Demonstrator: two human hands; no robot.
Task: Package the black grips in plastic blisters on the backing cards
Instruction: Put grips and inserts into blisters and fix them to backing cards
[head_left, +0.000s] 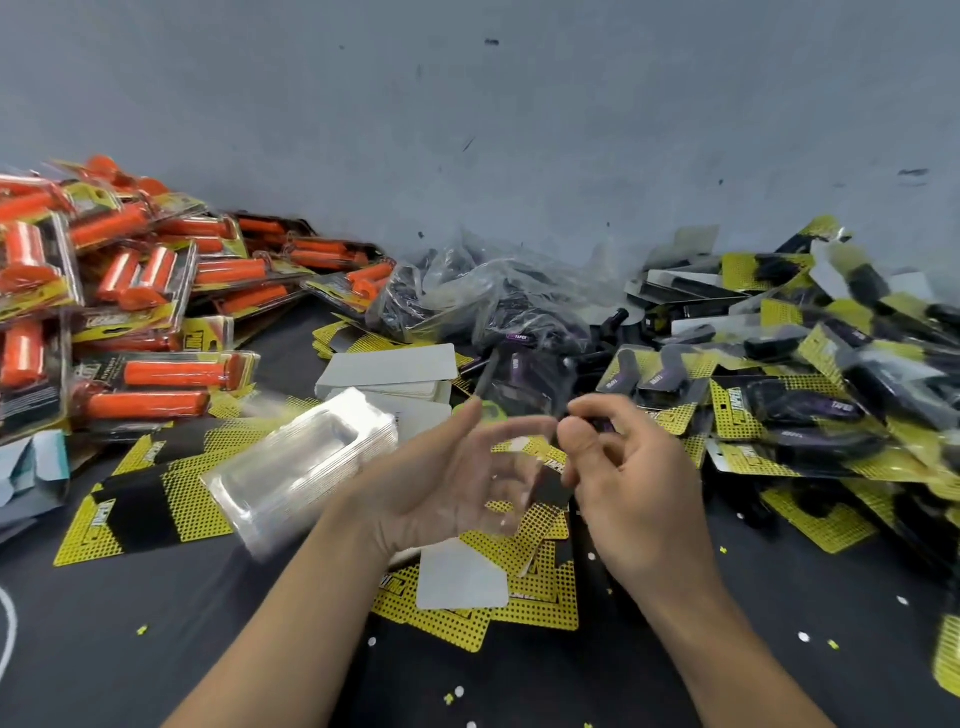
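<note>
A dark counter (156, 649) runs up to a grey wall (467, 104). On its left side lies a heap of packed orange grips (130, 312), and on its right side a heap of packed black grips (831, 374) on yellow-and-black cards. Between the heaps, against the wall, a crumpled clear bag (467, 296) holds loose dark grips. A tilted stack of empty blisters (301, 457) lies left of centre, resting on loose backing cards (145, 499), more of which are spread under the hands, some with the white side up. Both bare forearms come in from the lower edge and converge over these cards. The left hand (436, 483) is turned palm inward, thumb pointing up and forefinger stretched toward the other hand; its lower fingers look curled round a clear blister (511, 483), though blur makes the hold hard to read. The right hand (639, 488) is just beside it, back toward the camera, fingers curled and thumb pressed forward, pinching a black grip (603, 425) of which only a dark end shows above the thumb. The grip is raised above the counter, near the blister's edge; whether the two touch cannot be told. Small white and yellow scraps (803, 636) dot the counter.
</note>
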